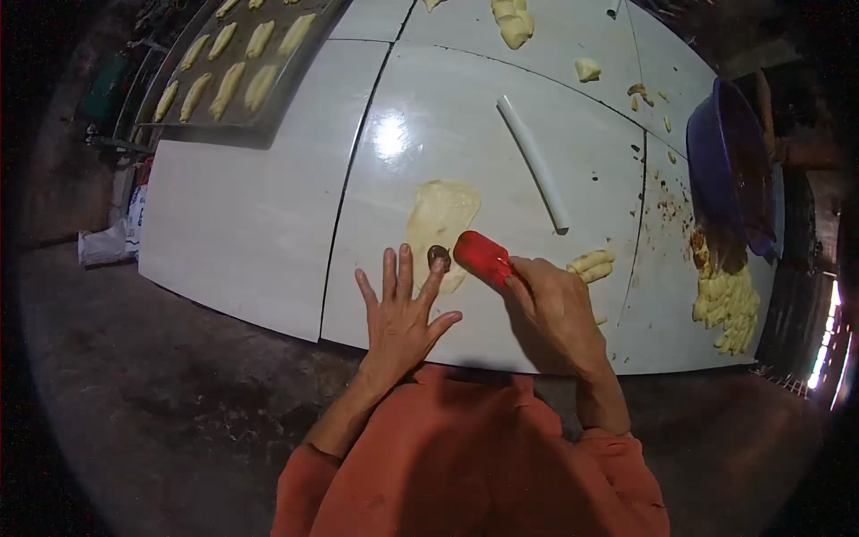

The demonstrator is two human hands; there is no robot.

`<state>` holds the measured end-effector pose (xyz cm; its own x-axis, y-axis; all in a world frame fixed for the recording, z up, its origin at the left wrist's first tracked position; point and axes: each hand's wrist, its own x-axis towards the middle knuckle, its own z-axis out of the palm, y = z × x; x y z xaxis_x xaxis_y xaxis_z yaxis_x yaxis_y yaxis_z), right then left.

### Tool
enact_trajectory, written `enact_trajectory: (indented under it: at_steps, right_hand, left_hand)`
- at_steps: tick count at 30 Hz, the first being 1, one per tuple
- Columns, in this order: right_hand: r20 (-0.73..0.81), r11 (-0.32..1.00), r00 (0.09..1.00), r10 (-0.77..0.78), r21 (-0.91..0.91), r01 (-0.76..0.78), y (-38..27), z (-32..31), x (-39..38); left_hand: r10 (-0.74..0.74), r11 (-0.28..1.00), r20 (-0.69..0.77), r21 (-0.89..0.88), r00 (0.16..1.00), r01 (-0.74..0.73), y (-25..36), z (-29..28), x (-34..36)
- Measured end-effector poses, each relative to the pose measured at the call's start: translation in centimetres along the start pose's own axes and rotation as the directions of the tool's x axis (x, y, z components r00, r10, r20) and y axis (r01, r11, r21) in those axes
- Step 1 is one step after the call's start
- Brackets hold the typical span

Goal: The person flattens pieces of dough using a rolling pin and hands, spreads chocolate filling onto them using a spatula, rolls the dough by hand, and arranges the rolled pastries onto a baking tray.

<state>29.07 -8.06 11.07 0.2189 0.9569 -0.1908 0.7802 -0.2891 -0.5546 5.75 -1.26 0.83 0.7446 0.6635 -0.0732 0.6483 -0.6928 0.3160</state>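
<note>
A thin, flattened piece of dough (442,211) lies on the white tabletop in front of me. Near its lower part sits a small dab of dark brown filling (438,254). My left hand (400,313) has its fingers spread, the index fingertip touching the filling and the others over or beside the dough's near left edge. In my right hand (557,304) is a red scraper (483,259), its dark-smeared end just right of the filling. The fingers wrap round its handle, which they mostly hide. Small rolled dough pieces (591,266) lie just beyond my right hand.
A white rolling pin (534,166) lies farther back. At the far left is a metal tray (199,128) with rows of shaped dough. On the right stand a purple basin (716,166) and a heap of dough pieces (727,300). More dough lumps (513,22) lie at the back, with crumbs scattered around.
</note>
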Motion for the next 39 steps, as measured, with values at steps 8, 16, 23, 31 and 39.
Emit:
enact_trajectory:
  at_steps: [8, 16, 23, 31, 39]
  right_hand:
    - [-0.042, 0.981, 0.997, 0.057, 0.190, -0.048, 3.1, 0.7, 0.3]
    - [-0.262, 0.565, 0.720, 0.643, 0.796, -0.215, 16.0, -10.3, -2.8]
    - [-0.922, 0.551, 0.377, 0.088, -0.270, -0.789, 30.9, -23.5, -10.9]
    - [-0.853, 0.571, 0.472, 0.222, -0.278, -0.772, 25.5, -24.6, -12.2]
    - [-0.693, 0.696, 0.351, 0.629, 0.302, -0.652, 28.6, -14.0, -10.5]
  left_hand:
    - [-0.032, 0.999, 0.070, 0.003, 0.997, 0.032, 0.2, -0.7, -0.5]
    - [-0.038, 0.995, 0.075, 0.093, 0.997, 0.030, -1.0, -0.3, -2.0]
    - [-0.028, 0.989, 0.120, 0.151, 0.992, 0.010, 0.2, 0.0, -0.8]
    - [-0.017, 0.986, 0.060, 0.167, 0.998, 0.007, -0.6, 0.1, -1.5]
    - [0.078, 0.997, -0.056, 0.014, 0.995, -0.077, -1.8, 0.8, -2.7]
